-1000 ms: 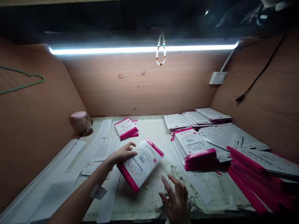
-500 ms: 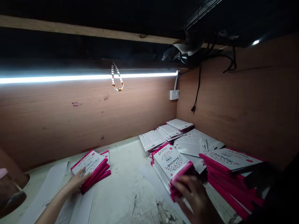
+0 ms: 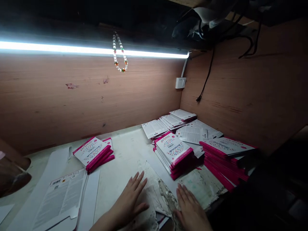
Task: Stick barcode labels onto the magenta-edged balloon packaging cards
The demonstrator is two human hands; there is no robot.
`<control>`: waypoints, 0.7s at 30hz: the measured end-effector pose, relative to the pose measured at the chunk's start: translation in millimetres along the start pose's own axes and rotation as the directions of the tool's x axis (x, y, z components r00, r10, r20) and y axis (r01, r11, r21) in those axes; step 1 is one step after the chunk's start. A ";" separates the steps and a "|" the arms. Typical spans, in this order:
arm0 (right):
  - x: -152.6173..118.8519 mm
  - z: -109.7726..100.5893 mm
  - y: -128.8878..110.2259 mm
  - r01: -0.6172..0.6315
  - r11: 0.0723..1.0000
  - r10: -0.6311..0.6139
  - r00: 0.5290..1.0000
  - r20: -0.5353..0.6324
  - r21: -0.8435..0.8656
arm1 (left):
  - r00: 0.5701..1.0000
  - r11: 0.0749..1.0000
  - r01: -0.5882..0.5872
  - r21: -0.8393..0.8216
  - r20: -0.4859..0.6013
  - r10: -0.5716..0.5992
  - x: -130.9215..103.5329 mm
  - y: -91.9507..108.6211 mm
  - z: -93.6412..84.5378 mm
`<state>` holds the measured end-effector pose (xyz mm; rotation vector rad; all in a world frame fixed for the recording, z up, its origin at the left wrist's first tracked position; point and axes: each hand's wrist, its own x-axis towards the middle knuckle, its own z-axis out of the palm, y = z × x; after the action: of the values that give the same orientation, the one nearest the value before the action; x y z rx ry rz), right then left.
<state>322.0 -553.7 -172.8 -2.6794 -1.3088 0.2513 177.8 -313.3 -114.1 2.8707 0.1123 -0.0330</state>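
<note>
My left hand (image 3: 131, 199) is open above the worn front part of the tabletop (image 3: 120, 166), thumb apart from the fingers and nothing in it. To its right, my right hand (image 3: 191, 208) is stretched out flat, also holding nothing, near a peeling patch of the surface. Just beyond the hands lies a stack of pink-and-white printed packets (image 3: 172, 147). A taller packet stack (image 3: 226, 147) stands right of it, and a small stack (image 3: 92, 150) sits at the left. Whether the palms touch the table I cannot tell.
White-backed printed packets (image 3: 156, 128) are heaped in the back corner. A flat printed sheet (image 3: 60, 195) lies front left beside white strips. A beaded string (image 3: 124, 61) hangs by the light tube (image 3: 79, 49). A socket (image 3: 180, 82) and a dangling cable (image 3: 208, 77) are on the walls.
My left hand has left the small left stack and moved right. My right hand has let go of the middle stack and drawn back toward me. The view has tilted down.
</note>
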 end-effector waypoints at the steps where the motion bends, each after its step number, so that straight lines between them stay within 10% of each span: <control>1: -0.4 -3.3 -8.9 0.005 0.999 -0.007 1.000 0.030 0.047 | 0.999 1.000 0.015 0.005 0.044 -0.015 15.7 8.5 -0.4; 6: 4.3 -19.5 -67.9 0.075 0.977 -0.099 0.989 0.112 0.197 | 0.976 0.980 0.174 0.098 0.118 -0.185 59.8 19.0 -2.3; 10: 3.2 -21.1 -87.6 0.134 0.954 -0.183 0.969 0.167 0.269 | 0.965 0.962 0.243 0.126 0.068 -0.253 43.2 4.6 8.3; 15: 11.5 -24.5 -90.5 -0.003 0.968 0.000 1.000 0.015 0.252 | 0.976 0.965 0.171 -0.199 -0.101 -0.194 36.5 -0.6 25.2; 21: 39.7 -51.4 -81.5 0.096 0.656 0.041 0.986 -0.162 0.748 | 0.900 0.534 0.131 -0.835 -0.126 -0.418 48.3 18.4 11.6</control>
<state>294.7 -475.8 -109.3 -1.9041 -0.8996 0.4441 227.3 -330.5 -122.0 1.8578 0.5128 0.3353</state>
